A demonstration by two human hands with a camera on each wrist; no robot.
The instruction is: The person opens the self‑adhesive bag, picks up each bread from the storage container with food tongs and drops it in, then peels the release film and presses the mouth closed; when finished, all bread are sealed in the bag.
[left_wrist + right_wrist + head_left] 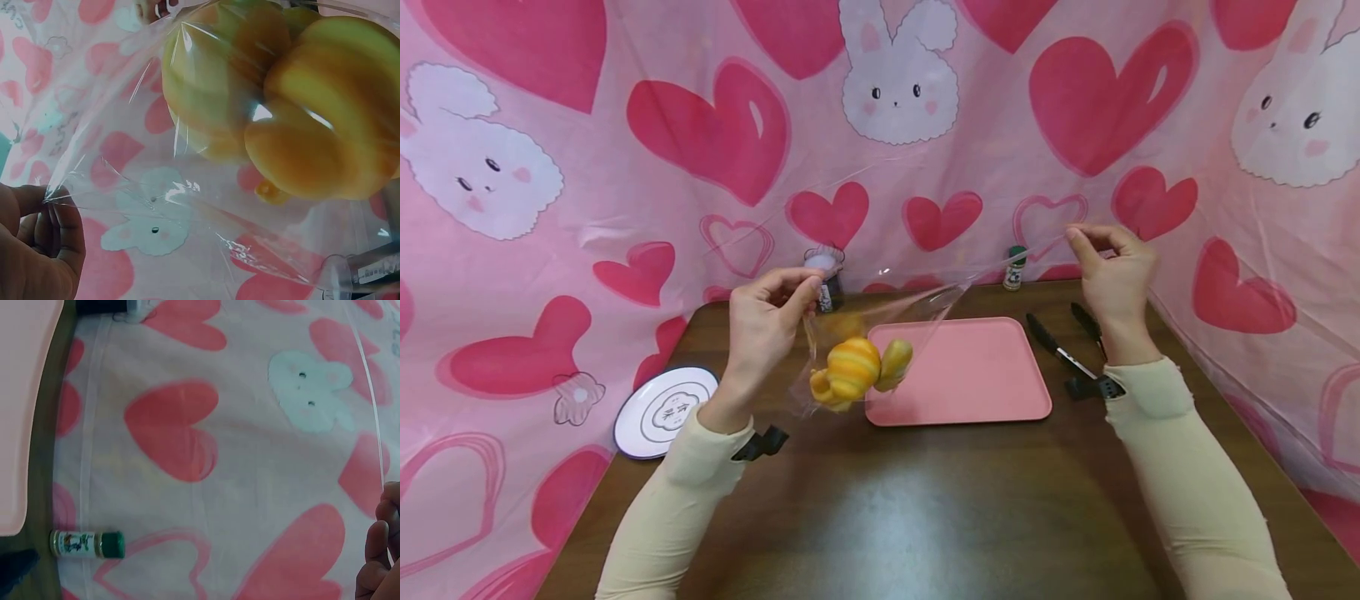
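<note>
A clear plastic bag hangs stretched between the two hands, over the table. My left hand pinches its left edge between thumb and fingertips. On the other side, my right hand pinches a thin pulled-out end of the same plastic, held higher. In the sagging part lie a round fruit-like piece with yellow and orange stripes, a greenish-yellow oval piece and a small curved yellow piece. The left wrist view shows these pieces large through the shiny film.
Behind the bag, a pink tray lies on the brown table. A white plate is at the left edge. Black-tipped tongs lie at right. A green-capped shaker bottle and a dark jar stand by the patterned cloth.
</note>
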